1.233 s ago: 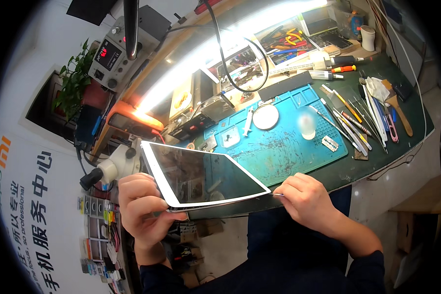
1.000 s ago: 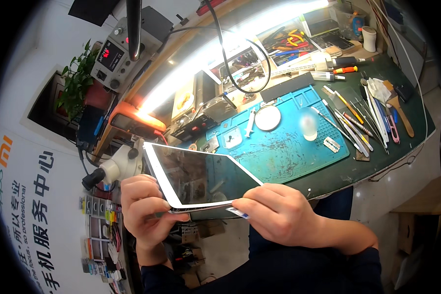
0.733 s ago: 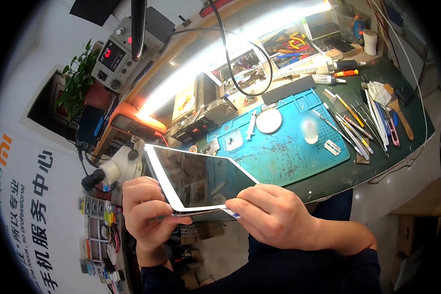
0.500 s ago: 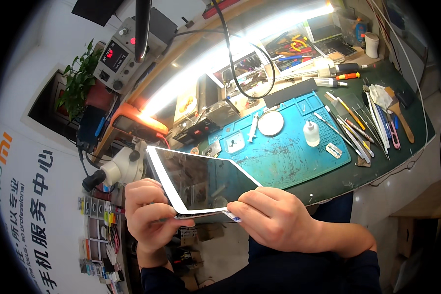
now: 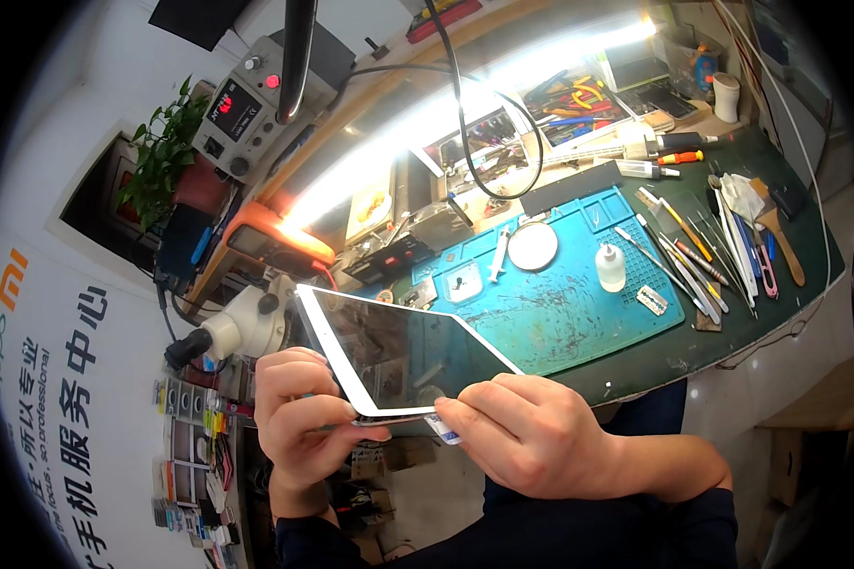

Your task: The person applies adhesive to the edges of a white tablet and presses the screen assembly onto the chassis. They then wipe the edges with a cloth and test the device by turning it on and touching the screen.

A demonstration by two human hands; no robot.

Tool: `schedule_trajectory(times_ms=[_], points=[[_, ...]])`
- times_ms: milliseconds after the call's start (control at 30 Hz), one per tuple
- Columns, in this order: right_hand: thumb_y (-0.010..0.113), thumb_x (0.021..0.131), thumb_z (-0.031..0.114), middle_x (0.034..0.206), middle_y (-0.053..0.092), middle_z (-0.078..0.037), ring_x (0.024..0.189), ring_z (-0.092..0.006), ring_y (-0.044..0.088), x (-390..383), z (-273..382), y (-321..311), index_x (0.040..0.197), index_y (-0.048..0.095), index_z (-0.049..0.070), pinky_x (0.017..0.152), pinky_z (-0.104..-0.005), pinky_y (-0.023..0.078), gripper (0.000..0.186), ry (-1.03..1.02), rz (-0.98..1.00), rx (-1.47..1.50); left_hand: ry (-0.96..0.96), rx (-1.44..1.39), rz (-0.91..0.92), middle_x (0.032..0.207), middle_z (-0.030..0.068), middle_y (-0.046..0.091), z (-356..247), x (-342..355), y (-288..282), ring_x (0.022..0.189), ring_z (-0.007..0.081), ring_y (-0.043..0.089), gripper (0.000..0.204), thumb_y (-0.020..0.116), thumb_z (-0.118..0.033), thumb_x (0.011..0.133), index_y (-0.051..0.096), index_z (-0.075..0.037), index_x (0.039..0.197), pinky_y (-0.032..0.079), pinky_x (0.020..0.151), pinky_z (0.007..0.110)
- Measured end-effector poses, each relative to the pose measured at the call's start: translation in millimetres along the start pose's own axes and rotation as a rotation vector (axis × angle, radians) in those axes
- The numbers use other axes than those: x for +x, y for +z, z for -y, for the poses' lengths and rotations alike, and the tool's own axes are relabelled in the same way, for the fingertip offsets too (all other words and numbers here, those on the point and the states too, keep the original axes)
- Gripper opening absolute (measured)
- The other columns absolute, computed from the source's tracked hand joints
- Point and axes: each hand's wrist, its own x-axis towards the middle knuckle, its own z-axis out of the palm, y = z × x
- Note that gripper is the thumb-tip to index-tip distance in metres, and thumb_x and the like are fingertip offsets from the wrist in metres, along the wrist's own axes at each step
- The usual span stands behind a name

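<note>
A tablet with a white frame and dark glass (image 5: 403,353) is held tilted above the front edge of the bench. My left hand (image 5: 299,417) grips its left near corner, fingers curled behind and thumb along the near edge. At that same near edge, my right hand (image 5: 531,431) pinches a small thin white-and-blue card (image 5: 444,430). The card's upper end meets the tablet's edge; whether it sits inside the seam is hidden by my fingers.
A blue work mat (image 5: 579,318) carries a round white dish (image 5: 532,246), a syringe (image 5: 499,254), a dropper bottle (image 5: 610,268) and a razor blade (image 5: 651,300). Several tweezers and picks lie to its right. A microscope (image 5: 242,327) stands left of the tablet, near an orange multimeter (image 5: 280,235).
My right hand and the card have shifted slightly left along the tablet's near edge, and more of the card shows. The left hand keeps its grip. The whole view has moved a little.
</note>
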Motion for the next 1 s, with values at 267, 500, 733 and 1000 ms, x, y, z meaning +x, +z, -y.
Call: schedule_trajectory(times_ms=[267,500,733,1000], points=[[0.070,0.075,0.005,0.082,0.058,-0.006,0.069,-0.0164,0.062,10,8,1,0.103,0.069,-0.006,0.058,-0.0267,0.053,0.030,-0.026,-0.037,-0.033,0.014,-0.006,0.010,0.093,0.0017,0.059,1,0,-2,0.088,0.0250,0.056,0.040,0.091,-0.033,0.070,0.066,-0.014,0.094,0.049,0.078,0.037],[0.076,0.071,0.003,0.086,0.064,-0.009,0.067,-0.0176,0.063,17,16,-1,0.103,0.071,-0.007,0.057,-0.0274,0.053,0.034,-0.035,-0.043,-0.008,0.016,-0.007,0.018,0.093,0.0020,0.059,0,-1,-4,0.089,0.0252,0.057,0.038,0.091,-0.031,0.070,0.067,-0.014,0.094,0.049,0.078,0.037],[0.067,0.077,0.008,0.077,0.050,-0.005,0.066,-0.0149,0.058,26,19,2,0.100,0.066,-0.007,0.057,-0.0252,0.050,0.027,-0.041,-0.075,-0.084,0.020,-0.030,0.024,0.095,0.0027,0.061,1,0,-4,0.091,0.0258,0.058,0.036,0.091,-0.029,0.071,0.070,-0.014,0.096,0.049,0.078,0.037],[0.066,0.079,0.006,0.076,0.049,-0.005,0.065,-0.0143,0.057,36,27,4,0.099,0.066,-0.007,0.057,-0.0248,0.049,0.024,-0.034,-0.080,-0.102,0.013,-0.042,0.035,0.097,0.0032,0.063,1,2,-7,0.092,0.0261,0.060,0.034,0.090,-0.025,0.072,0.070,-0.013,0.096,0.049,0.079,0.037]])
